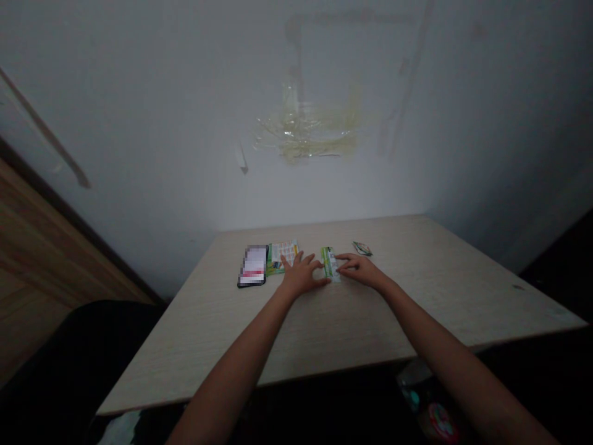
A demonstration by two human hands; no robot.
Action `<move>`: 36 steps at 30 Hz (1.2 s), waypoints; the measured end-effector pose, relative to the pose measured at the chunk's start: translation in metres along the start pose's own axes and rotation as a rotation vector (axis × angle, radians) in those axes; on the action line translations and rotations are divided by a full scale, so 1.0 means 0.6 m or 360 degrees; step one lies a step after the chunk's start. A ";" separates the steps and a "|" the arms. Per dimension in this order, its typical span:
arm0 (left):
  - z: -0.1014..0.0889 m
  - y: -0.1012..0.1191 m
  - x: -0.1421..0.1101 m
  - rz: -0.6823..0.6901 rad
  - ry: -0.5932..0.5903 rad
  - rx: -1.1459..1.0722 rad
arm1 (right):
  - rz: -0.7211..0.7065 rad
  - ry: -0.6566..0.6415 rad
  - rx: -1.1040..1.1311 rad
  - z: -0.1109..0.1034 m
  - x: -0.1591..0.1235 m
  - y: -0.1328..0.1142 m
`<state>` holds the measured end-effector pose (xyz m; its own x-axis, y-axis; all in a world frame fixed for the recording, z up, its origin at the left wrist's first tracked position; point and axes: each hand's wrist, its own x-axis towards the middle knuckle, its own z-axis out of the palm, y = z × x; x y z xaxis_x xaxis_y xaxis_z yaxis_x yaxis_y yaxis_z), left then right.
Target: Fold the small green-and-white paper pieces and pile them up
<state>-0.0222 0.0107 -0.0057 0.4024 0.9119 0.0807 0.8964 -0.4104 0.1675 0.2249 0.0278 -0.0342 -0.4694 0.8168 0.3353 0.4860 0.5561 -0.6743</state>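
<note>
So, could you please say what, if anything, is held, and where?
Perhaps the green strip: left hand at its left edge, right hand at its right; whether gripped or only touched, unclear.

Two hands (302,278) (364,270) at either side of a narrow green-and-white strip (329,266) on a pale table (324,337)
</note>
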 end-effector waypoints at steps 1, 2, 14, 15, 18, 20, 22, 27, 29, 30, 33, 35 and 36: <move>0.000 0.000 0.000 0.0001 0.0003 0.0005 | 0.0011 0.0013 -0.0009 0.000 0.000 0.000; 0.000 0.000 0.000 0.0001 0.0006 0.0009 | 0.0029 0.0023 -0.0021 0.000 0.000 0.000; -0.002 0.000 0.002 -0.0011 -0.0027 -0.0014 | 0.0163 0.0114 -0.0248 0.005 0.009 0.004; -0.002 0.000 0.002 -0.0017 -0.0029 -0.0013 | 0.0167 0.0117 -0.0268 0.006 0.010 0.005; -0.002 -0.001 0.002 -0.0018 -0.0022 -0.0017 | 0.0165 0.0115 -0.0327 0.009 0.013 0.007; -0.001 -0.001 0.003 -0.0007 -0.0014 -0.0017 | 0.0171 0.0128 -0.0375 0.012 0.016 0.008; 0.000 -0.002 0.003 -0.0004 -0.0009 -0.0005 | 0.0177 0.0145 -0.0430 0.015 0.020 0.010; -0.002 -0.001 0.003 -0.0010 -0.0022 -0.0001 | 0.0139 0.0171 -0.0540 0.021 0.029 0.016; -0.004 0.000 0.002 -0.0020 -0.0030 -0.0011 | 0.0137 0.0174 -0.0561 0.022 0.031 0.017; -0.005 0.001 0.001 -0.0027 -0.0034 -0.0014 | 0.0135 0.0172 -0.0572 0.023 0.031 0.017; -0.005 0.001 0.001 -0.0026 -0.0037 -0.0017 | 0.0126 0.0176 -0.0629 0.025 0.034 0.017; -0.004 0.000 0.001 -0.0016 -0.0024 -0.0019 | 0.0121 0.0182 -0.0685 0.027 0.037 0.020; -0.003 -0.001 0.002 -0.0012 -0.0015 -0.0022 | 0.0123 0.0182 -0.0713 0.028 0.040 0.021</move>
<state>-0.0226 0.0118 -0.0040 0.3974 0.9149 0.0701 0.8968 -0.4035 0.1818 0.2074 0.0518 -0.0461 -0.3471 0.8562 0.3827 0.7985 0.4838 -0.3583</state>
